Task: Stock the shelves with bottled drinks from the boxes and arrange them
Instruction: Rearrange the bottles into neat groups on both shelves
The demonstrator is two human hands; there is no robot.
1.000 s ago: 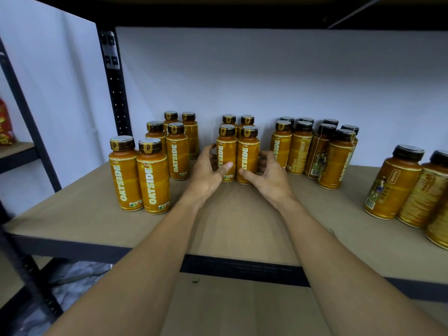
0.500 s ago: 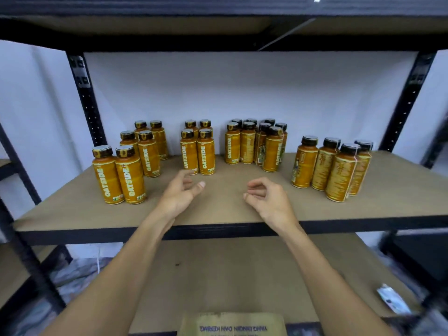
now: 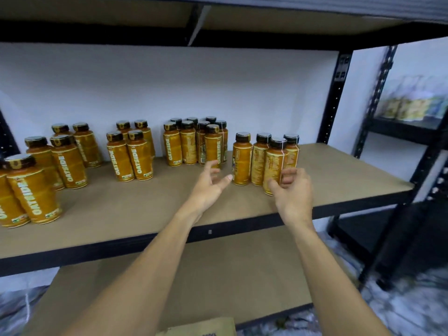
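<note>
The person stood before the rack with both bare arms stretched forward over the shelf [image 3: 121, 214]. The left hand [image 3: 211, 187] was released: its fingers were spread and lightly bent, the palm was turned to the right, and it held nothing. The thumb tip lay very near the leftmost bottle [image 3: 242, 161] of the group just to the right of this hand, but I could not tell if it touched.

The right hand [image 3: 292, 194] was raised at the same height, with its back toward the person. Its thumb and curled fingers [image 3: 289, 175] stood in front of the lower part of the front bottle [image 3: 275, 161]. The picture was blurred there, so I cannot tell if this hand was already grasping the bottle or only close to it.

This front bottle stood upright with three others close around it, all orange-brown with dark caps, their labels turned to different sides. Just behind the left hand stood a tight cluster of bottles [image 3: 189, 146]. Further to the left of that hand were a square of four bottles [image 3: 131, 156] showing the word OATSIDE, then another group [image 3: 68, 161], and the nearest bottle [image 3: 31, 190] at the edge of the view. All were upright on the shelf.

Under the arms lay a lower shelf [image 3: 218, 275], and below the forearms a cardboard box [image 3: 206, 327] showed only its edge.
</note>
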